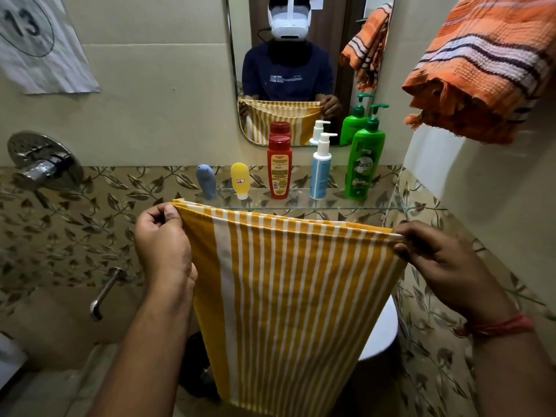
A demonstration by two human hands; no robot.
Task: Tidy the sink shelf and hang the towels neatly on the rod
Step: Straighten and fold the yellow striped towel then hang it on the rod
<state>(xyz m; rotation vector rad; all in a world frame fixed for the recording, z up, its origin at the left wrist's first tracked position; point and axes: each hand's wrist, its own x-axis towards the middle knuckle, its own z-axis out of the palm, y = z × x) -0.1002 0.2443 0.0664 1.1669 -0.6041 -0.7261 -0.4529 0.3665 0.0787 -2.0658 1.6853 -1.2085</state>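
Observation:
A yellow and white striped towel hangs folded in front of me, stretched wide below the glass shelf. My left hand pinches its top left corner, and my right hand pinches the top right corner. On the shelf stand a blue tube, a yellow tube, a red bottle, a white and blue pump bottle and a green pump bottle, in a row. An orange striped towel hangs bunched at the upper right; the rod is hidden.
A mirror above the shelf shows the person and the towel. A chrome tap handle and spout stick out of the left wall. A white basin edge shows behind the towel. A numbered paper hangs top left.

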